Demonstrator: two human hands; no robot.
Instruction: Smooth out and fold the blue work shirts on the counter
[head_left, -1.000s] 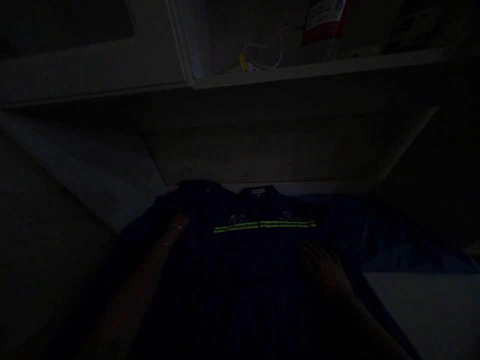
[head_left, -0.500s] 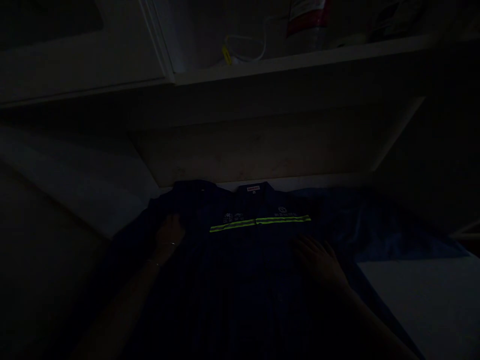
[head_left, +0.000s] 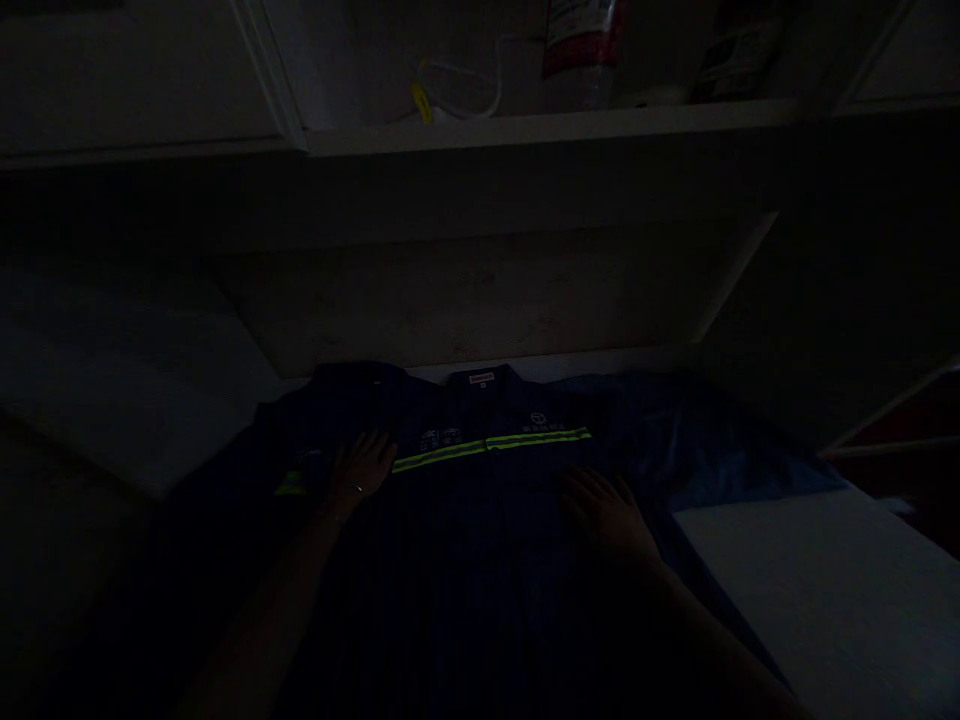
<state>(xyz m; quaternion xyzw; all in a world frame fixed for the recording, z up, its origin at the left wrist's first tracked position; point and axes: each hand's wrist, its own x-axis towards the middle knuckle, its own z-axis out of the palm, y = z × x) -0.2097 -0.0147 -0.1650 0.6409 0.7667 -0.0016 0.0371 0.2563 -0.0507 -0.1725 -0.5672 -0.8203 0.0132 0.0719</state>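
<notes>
A dark blue work jacket (head_left: 480, 540) lies spread on a pale surface, with yellow-green reflective stripes across its chest and white printing above them. Its collar, with a small label inside, points away from me. My left hand (head_left: 365, 462), with a thin bracelet at the wrist, rests flat on the jacket at the left end of the chest stripe. My right hand (head_left: 609, 512) lies on the cloth below the right stripe, fingers stretched out. One sleeve (head_left: 735, 450) reaches out to the right. The picture is very dark, and the lower jacket is hard to make out.
Above the far edge runs a shelf (head_left: 547, 128) holding a red-labelled bottle (head_left: 581, 45) and a white cord with a yellow tag (head_left: 421, 102). A cabinet door (head_left: 135, 80) is at upper left. Bare pale surface (head_left: 757, 570) shows at the right.
My left hand has shifted right and its fingers have spread flat; a stripe patch on the jacket's left side now shows. The right hand stays on the cloth. The view has turned slightly right.
</notes>
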